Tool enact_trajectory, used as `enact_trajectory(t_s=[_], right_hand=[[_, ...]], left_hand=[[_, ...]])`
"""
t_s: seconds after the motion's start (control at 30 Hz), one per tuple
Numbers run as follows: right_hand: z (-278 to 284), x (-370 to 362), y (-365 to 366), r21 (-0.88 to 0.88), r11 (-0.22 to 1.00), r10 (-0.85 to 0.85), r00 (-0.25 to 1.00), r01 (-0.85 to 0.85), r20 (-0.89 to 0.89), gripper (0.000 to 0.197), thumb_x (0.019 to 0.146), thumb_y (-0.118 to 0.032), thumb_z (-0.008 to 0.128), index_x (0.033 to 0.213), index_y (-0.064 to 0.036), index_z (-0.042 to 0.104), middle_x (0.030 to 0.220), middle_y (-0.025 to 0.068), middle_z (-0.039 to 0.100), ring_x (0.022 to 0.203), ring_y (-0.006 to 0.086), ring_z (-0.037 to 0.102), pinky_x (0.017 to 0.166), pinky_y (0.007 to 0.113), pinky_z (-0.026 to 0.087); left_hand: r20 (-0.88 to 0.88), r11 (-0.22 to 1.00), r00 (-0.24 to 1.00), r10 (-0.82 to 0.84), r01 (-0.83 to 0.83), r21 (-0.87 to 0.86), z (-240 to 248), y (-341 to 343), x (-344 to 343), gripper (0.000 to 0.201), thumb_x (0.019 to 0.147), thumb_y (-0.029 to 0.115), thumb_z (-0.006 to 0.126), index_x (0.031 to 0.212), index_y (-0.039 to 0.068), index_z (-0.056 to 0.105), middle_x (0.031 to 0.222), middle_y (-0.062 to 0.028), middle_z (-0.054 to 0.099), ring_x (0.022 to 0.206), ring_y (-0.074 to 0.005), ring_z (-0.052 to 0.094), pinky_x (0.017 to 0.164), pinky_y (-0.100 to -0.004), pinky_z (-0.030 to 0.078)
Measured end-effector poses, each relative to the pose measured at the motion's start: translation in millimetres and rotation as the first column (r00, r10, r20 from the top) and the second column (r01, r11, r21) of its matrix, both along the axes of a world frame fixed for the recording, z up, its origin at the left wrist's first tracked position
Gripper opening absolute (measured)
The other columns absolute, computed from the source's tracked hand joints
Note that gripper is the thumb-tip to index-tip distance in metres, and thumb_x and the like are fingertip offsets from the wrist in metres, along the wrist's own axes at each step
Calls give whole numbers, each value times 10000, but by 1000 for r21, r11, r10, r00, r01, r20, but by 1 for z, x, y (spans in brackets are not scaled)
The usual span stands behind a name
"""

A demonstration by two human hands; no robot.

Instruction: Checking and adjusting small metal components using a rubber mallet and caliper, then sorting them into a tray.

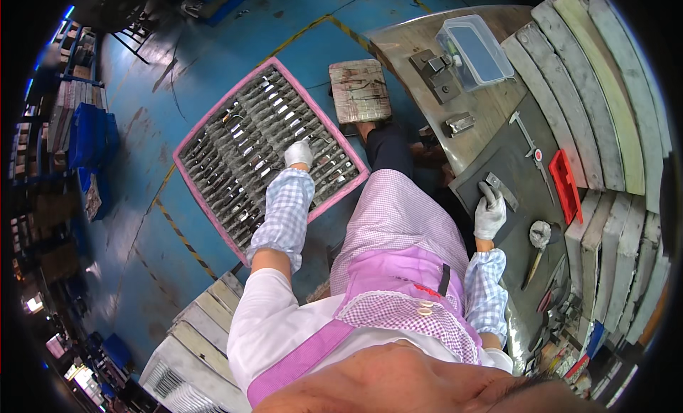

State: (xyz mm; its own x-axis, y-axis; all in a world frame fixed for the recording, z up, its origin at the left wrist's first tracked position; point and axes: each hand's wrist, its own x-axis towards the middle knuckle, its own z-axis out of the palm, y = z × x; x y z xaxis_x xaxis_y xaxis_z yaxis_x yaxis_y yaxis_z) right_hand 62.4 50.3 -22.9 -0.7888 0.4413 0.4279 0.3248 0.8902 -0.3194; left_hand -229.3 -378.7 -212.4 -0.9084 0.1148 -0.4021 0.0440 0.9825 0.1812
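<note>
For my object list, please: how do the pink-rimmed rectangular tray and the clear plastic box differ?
The pink-rimmed rectangular tray looks larger here than the clear plastic box. The tray is opaque pink around its edge; the box is see-through. The tray holds rows of metal parts under the white-gloved left hand, while the box stands on the brown worktable. Both have four sides.

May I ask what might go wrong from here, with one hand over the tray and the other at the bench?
The left hand is among closely set parts in the tray, so it might knock neighbouring ones out of line. The right hand is at a metal block near the caliper, which a careless sweep could bump.
</note>
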Motion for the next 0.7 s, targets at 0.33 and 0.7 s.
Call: enact_trajectory(t_s=[0.33, 0.7], right_hand=[[4, -6, -6, 14, 1000, -10, 1000, 9, 21, 396, 780, 18, 659, 1079, -209, 785, 1062, 71, 715, 960, 296, 700, 863, 394, 561], [15, -8, -11, 77, 997, 4, 1000, -2, -24, 345, 808, -11, 647, 1036, -225, 794, 1025, 116, 725, 904, 324, 702, 810, 410, 574]], left_hand=[[-297, 953, 944, 143, -50, 300, -40, -21, 21, 133, 870, 134, 700, 988, 81, 730, 982, -202, 729, 932, -400, 707, 846, -495, 564], [-223, 976, 953, 205, -183, 116, -38, -15, -14, 195, 903, 170, 646, 1045, 101, 760, 1057, -203, 739, 1004, -391, 723, 884, -495, 583]])
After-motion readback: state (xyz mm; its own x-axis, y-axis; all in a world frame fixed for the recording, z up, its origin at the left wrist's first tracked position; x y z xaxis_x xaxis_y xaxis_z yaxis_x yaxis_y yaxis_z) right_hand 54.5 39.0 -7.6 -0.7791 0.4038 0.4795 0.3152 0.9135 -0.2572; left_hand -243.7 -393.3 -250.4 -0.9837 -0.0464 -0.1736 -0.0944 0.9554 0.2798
